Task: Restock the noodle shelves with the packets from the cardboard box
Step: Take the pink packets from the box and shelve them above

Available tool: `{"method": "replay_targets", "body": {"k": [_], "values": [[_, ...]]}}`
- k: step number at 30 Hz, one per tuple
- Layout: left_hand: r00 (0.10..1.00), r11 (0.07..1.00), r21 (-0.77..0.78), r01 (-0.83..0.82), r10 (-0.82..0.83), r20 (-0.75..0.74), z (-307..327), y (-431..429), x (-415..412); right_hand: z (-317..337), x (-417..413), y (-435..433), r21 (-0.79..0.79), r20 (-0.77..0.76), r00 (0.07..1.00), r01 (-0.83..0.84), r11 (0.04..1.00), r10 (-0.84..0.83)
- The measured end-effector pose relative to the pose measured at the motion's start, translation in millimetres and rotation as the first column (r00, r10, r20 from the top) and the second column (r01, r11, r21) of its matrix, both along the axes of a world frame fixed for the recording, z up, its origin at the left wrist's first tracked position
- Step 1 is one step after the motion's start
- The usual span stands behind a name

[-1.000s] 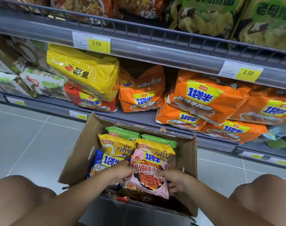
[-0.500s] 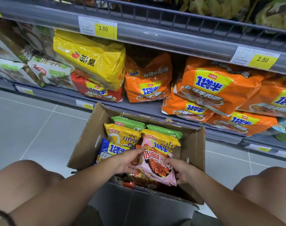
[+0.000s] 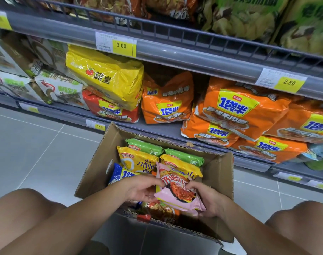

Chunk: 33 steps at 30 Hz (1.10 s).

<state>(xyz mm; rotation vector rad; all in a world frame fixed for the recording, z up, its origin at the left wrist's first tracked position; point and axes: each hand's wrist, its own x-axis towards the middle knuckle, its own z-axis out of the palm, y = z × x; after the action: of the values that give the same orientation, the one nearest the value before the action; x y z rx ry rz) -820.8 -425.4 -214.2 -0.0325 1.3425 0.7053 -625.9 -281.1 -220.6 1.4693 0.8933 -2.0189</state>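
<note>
Low in the centre of the frame, the pink packet (image 3: 177, 197) is held just above the open cardboard box (image 3: 94, 173), over the yellow packets (image 3: 136, 161) and the blue packet (image 3: 120, 175) standing upright inside. The left hand (image 3: 140, 189) has its fingers curled at the packet's left edge. The right hand (image 3: 210, 201) pinches the lower right side, thumb on the printed face and fingers underneath, so both hands have hold of it. The step looks like lifting this packet out for shelving. It is best gripped by the crimped edges, not squeezed across the brittle noodle block, and raised straight up so it clears the box's far wall without dragging its neighbours. The lower shelf (image 3: 157, 130) across the middle of the frame carries orange multipacks (image 3: 236, 109) and a yellow multipack (image 3: 105, 76). No matching pink stock shows there, so the right slot probably needs finding before the packet travels. One hand could then carry it while the other makes room.
</note>
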Motion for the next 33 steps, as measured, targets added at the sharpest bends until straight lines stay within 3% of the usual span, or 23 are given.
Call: {"method": "replay_targets", "body": {"k": [5, 8, 12, 15, 17, 21, 29, 33], "values": [[0.956, 0.960, 0.066, 0.271, -0.261, -0.138, 20, -11, -15, 21, -3, 0, 0.062, -0.097, 0.994, -0.044, 0.997, 0.050], [0.946, 0.945, 0.114, 0.307, -0.289, -0.150, 47, -16, -22, 43, -9, 1, 0.175, -0.140, 0.981, -0.110, 0.978, 0.135], [0.991, 0.956, 0.262, 0.135, -0.131, -0.033, 87, -20, -29, 84, -15, 0, 0.316, -0.256, 0.952, -0.083, 0.945, 0.170], [0.941, 0.922, 0.323, 0.213, -0.105, -0.321, 114, -14, -29, 116, -25, 0, 0.432, -0.368, 0.909, -0.019, 0.902, 0.196], [0.866, 0.874, 0.425, 0.233, 0.012, -0.500, 134, -8, -32, 142, -34, 1, 0.509, -0.428, 0.874, 0.024, 0.860, 0.229], [0.811, 0.783, 0.580, 0.224, 0.180, -0.556, 189, -3, -54, 196, -52, 15, 0.536, -0.567, 0.791, 0.139, 0.833, 0.232], [0.773, 0.637, 0.763, 0.107, 0.430, -0.467, 289, -6, -90, 286, -86, 45, 0.418, -0.766, 0.626, 0.314, 0.852, 0.146], [0.805, 0.607, 0.793, 0.043, 0.449, -0.387, 325, -2, -99, 319, -102, 55, 0.490, -0.789, 0.560, 0.323, 0.810, 0.254]]}}
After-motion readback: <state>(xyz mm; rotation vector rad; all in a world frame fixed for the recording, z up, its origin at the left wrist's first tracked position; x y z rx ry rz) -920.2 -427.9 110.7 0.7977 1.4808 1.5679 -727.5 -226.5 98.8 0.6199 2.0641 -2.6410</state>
